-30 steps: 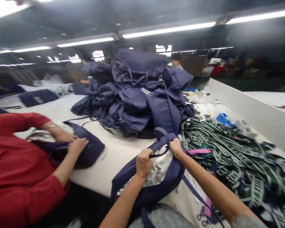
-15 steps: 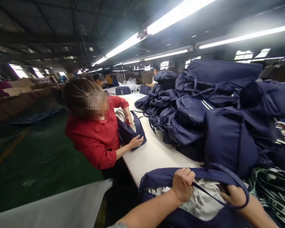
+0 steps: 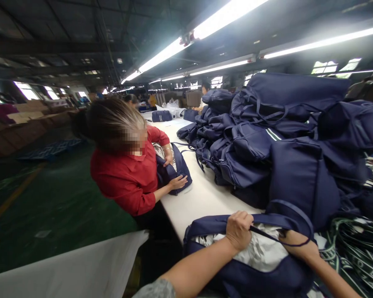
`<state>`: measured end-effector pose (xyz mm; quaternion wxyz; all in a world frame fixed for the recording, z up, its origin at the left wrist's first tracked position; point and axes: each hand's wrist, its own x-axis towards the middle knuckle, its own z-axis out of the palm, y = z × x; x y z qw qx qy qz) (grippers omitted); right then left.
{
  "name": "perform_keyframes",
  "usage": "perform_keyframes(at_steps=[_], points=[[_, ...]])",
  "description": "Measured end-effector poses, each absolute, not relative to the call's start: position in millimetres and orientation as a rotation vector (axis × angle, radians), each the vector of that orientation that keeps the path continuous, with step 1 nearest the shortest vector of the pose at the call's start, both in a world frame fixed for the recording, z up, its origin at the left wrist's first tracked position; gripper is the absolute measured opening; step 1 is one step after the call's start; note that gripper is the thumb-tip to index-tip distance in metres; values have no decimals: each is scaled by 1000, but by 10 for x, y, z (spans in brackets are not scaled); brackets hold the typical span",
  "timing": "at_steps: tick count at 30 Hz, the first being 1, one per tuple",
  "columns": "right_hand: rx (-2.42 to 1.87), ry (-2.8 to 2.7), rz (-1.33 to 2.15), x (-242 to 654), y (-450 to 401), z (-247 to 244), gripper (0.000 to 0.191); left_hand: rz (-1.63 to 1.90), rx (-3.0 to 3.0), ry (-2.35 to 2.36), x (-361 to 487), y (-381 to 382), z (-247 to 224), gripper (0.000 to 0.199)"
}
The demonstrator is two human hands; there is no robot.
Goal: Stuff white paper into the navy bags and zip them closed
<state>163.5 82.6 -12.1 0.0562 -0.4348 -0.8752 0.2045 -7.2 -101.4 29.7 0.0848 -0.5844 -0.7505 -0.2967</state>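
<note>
Left hand on bag (white filling)

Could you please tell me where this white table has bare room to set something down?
The barest patch is the strip of white table between the heap of navy bags and the co-worker's bag, down to the open bag in your left hand. The right side is crowded by the heap and green-and-white straps.

The head camera looked forward and down from the wearer's head height, close above the left hand and right hand. It faced obliquely along the counter, whose left edge receded from low in the view toward the distant end.
</note>
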Motion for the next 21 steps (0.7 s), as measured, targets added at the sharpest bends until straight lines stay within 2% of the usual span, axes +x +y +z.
perform_keyframes(at_steps=[6, 12, 17, 21], points=[[-1380, -2363, 862, 1840, 598, 131, 19, -922, -1717, -2266, -73, -1092, 228, 15], [-1498, -1656, 1211, 1754, 670, 278, 39, -923, -1806, -2240, -165, -1174, 271, 17], [-1482, -1963, 1057, 1795, 475, 473, 34, -1071, -1788, -2353, -257, -1103, 483, 23], [-1272, -2109, 1287, 1894, 337, 674, 33, -1126, -1660, -2395, -392, -935, 566, 15]])
